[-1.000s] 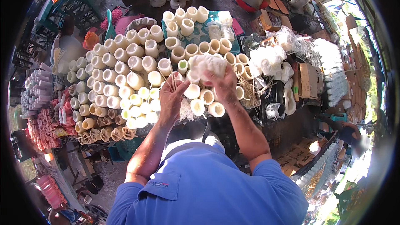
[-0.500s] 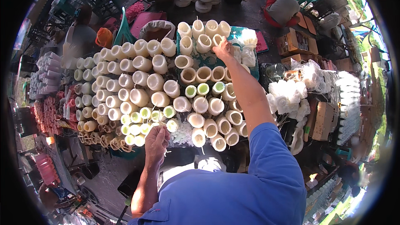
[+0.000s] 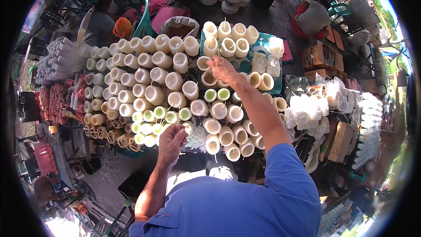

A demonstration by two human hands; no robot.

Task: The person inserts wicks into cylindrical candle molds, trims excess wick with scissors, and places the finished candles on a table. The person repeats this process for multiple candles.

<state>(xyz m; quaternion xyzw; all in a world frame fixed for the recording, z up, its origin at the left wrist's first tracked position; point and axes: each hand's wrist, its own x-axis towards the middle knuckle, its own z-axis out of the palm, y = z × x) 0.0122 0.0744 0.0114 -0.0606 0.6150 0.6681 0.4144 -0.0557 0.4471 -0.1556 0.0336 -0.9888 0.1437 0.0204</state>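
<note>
Many cream cylinder candles with hollowed tops (image 3: 177, 100) stand in rows across the table, thin pale wicks sticking out of several. My right hand (image 3: 222, 70) reaches to the far middle, fingers bent together at the rim of a hollow candle (image 3: 203, 63); whatever is between its fingertips is too small to make out. Nearer my body, my left hand (image 3: 171, 142) is closed on a bunch of thin pale wicks (image 3: 177, 126). Beside it stand small green-topped candles (image 3: 160, 113). More green-topped ones (image 3: 210, 95) stand in the middle, close to my right forearm.
A teal tray (image 3: 261, 44) under the far candles also bears white wrapped pieces (image 3: 272, 66). White bundles (image 3: 302, 112) lie at the right, near cardboard boxes (image 3: 322, 57). Pinkish stacks (image 3: 52, 105) fill the left. Other people (image 3: 310, 19) sit beyond the table.
My right hand has moved left and nearer, from a candle at the tray's middle to one by its left edge. The left hand stays near the green-topped candles, holding the wicks.
</note>
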